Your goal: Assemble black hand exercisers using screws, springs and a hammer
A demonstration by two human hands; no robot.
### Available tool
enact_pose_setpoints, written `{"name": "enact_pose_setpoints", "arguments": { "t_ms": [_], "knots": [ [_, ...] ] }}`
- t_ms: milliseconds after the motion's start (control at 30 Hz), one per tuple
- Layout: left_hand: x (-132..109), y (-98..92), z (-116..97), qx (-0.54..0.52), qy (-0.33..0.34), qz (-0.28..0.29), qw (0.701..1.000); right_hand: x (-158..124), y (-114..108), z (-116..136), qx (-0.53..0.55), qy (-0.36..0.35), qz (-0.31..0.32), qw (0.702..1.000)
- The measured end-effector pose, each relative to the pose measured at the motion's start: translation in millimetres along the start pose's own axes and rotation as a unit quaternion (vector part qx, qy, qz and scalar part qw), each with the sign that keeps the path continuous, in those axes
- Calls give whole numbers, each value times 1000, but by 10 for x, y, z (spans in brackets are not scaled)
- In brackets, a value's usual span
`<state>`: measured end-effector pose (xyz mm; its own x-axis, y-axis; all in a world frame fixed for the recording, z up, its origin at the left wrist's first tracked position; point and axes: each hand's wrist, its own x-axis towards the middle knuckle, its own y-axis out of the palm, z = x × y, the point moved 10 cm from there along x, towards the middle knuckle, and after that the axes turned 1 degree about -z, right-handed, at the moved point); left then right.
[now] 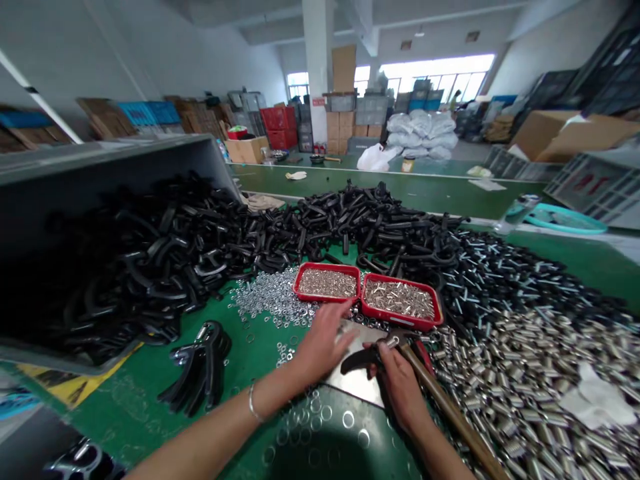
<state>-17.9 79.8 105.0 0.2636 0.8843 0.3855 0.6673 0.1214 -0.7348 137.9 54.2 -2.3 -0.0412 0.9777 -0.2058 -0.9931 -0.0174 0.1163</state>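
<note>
The person's right grip point(401, 381) is closed around a curved black handle piece point(359, 361), whose free end points left from the fingers, towards the left grip point(320, 341). The left grip is spread, thumb apart from the fingers, with nothing visible in it. Under both grips lies a flat silver metal plate point(356, 385) on the green surface point(245, 387).

Just beyond the left grip's fingertips stand two shallow red plastic trays of small metal parts, the left tray point(320, 299) and the right tray point(431, 325). Close along the right side of the right grip runs a brown wooden-handled hammer point(443, 399), and farther right spreads a pile of short silver metal cylinders point(520, 380).

Left of the left grip lies a small cluster of black curved handles point(213, 363); nearer its fingers are scattered small silver nuts point(267, 299). Thin silver metal rings point(349, 419) lie nearer the viewer than both grips. Well beyond them rises a heap of black handles point(350, 217).
</note>
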Motion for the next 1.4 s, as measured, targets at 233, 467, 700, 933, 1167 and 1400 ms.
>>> {"name": "enact_pose_setpoints", "arguments": {
  "t_ms": [233, 467, 700, 933, 1167, 1400],
  "knots": [
    [1235, -710, 1671, 316, -73, 65, 944, 57, -64, -169, 37, 1, -8, 999],
    [1702, -302, 2055, 324, 3, 157, 933, 63, -87, -332, 59, 23, -16, 998],
    [1643, -492, 1960, 351, -11, 102, 931, 71, -85, -324, 69, 27, -1, 997],
    [1371, -1164, 1156, 322, -79, -63, 941, 83, -22, -189, 38, 20, 13, 999],
    [-211, 406, 258, -287, -276, 134, 907, -57, -26, 463, -305, -144, -6, 941],
    [-538, 741, 118, -408, -313, 141, 846, -194, 78, 653, -392, -173, 35, 903]
  ]
}}
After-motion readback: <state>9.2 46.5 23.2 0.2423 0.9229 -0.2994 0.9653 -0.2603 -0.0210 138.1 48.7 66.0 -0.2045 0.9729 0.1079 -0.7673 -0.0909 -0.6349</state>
